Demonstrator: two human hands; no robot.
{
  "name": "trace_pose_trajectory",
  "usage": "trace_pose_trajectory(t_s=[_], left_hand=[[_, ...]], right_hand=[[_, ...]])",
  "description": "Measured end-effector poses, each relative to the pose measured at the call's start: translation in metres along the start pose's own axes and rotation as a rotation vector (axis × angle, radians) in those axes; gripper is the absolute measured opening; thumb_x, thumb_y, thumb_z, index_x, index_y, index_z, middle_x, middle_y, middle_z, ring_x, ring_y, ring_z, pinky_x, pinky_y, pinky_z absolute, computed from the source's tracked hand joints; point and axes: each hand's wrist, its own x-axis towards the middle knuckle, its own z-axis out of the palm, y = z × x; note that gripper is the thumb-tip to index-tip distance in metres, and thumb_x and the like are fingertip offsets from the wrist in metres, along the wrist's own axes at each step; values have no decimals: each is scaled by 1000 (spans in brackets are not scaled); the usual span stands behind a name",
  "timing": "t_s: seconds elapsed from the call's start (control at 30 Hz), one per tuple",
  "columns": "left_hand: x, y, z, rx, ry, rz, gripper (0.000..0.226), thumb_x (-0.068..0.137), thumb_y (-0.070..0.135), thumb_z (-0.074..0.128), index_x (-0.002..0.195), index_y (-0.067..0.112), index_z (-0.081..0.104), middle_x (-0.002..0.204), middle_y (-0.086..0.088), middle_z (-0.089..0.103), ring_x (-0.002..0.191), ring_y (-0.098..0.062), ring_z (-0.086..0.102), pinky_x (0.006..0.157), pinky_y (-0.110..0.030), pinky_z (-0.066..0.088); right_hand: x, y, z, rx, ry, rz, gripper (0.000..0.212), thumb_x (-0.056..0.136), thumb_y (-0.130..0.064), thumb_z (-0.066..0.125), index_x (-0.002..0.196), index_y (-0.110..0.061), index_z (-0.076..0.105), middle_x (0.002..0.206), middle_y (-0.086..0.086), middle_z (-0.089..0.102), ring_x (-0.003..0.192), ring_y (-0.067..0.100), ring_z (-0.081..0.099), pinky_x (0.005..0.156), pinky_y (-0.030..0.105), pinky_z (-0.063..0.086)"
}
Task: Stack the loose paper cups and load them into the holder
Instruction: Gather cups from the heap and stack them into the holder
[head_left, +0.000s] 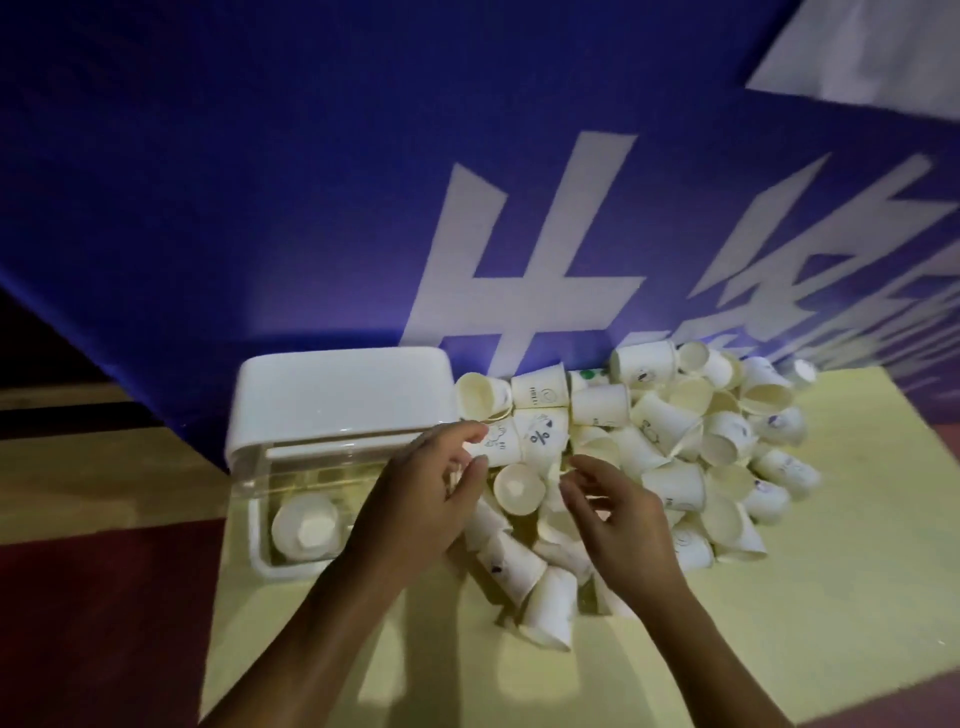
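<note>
A heap of several loose white paper cups (670, 441) lies on the pale yellow table (779, 649), some printed with small marks. To its left stands the cup holder (337, 395), a clear box with a white lid, and a white cup (306, 527) rests inside at its bottom. My left hand (421, 493) hovers at the holder's right side, fingers curled apart, holding nothing. My right hand (613, 514) hangs over the near part of the heap, fingers spread and empty. An upturned cup (519, 488) sits between the two hands.
A blue banner with large white characters (519, 260) rises right behind the holder and the heap. The table's left edge (218, 597) drops to a dark red floor. The near part of the table is bare yellow surface.
</note>
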Motion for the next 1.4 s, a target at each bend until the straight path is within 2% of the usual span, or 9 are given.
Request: trace_pose_trajectory(t_s=[0.27,0.53,0.67,0.8,0.93,1.07,1.13,1.23,1.4], left_hand=[[98,67,134,238,-133,186,52,92,39,72,141,24,60,142,6,62,120,-13,65,92,-14,45],[200,95,250,642,-276,122,77,94,46,67,157,25,29,165,1,28,150,-23,31,117,-39,34],[213,76,286,824,-212,178,86,86,45,77,156,25,32,161,-4,38,146,-27,38,114,-40,39],[218,67,300,904,-144,213,88,80,41,81,154,21,37,149,-8,50,132,-28,50,106,-41,45],[221,73,298,820,-153,144,78,85,35,79,149,19,38,147,-6,48,134,-26,47,111,-37,42],[208,88,277,545,-133,5,84,78,35,87,144,23,37,143,-4,53,129,-25,53,102,-36,49],[192,94,263,376,-89,-52,88,76,41,89,142,31,33,138,0,54,120,-21,55,91,-33,52],[165,99,243,165,-36,-140,87,71,50,89,138,37,35,131,11,51,115,-12,51,87,-29,49],[131,87,217,16,22,-186,78,74,56,78,139,33,41,133,10,55,122,-14,54,99,-36,51]], right_hand=[[32,92,-108,47,109,104,24,94,-18,72,113,-32,73,90,-20,74,86,-6,68,74,10,51],[70,178,-174,10,126,202,28,91,-21,76,119,-26,72,97,-20,72,90,-3,66,74,14,52],[86,213,-190,-15,96,310,53,86,-34,81,134,-23,61,118,-11,63,100,12,62,80,23,46],[111,232,-186,91,79,547,68,84,-48,79,139,-17,55,118,-2,64,88,11,63,65,21,43],[138,254,-166,272,37,781,74,80,-63,76,131,-12,58,115,6,67,97,23,66,69,32,53],[159,262,-157,314,37,838,63,82,-64,73,92,-2,65,87,5,66,73,17,60,56,28,44],[167,264,-153,355,50,864,61,81,-64,75,95,-5,69,90,7,71,81,22,67,69,36,57],[173,262,-148,397,63,912,49,79,-57,80,85,-10,70,93,10,72,88,28,69,87,46,60],[167,248,-148,471,167,869,36,83,-37,82,99,-6,71,98,13,72,86,28,69,76,43,59]])
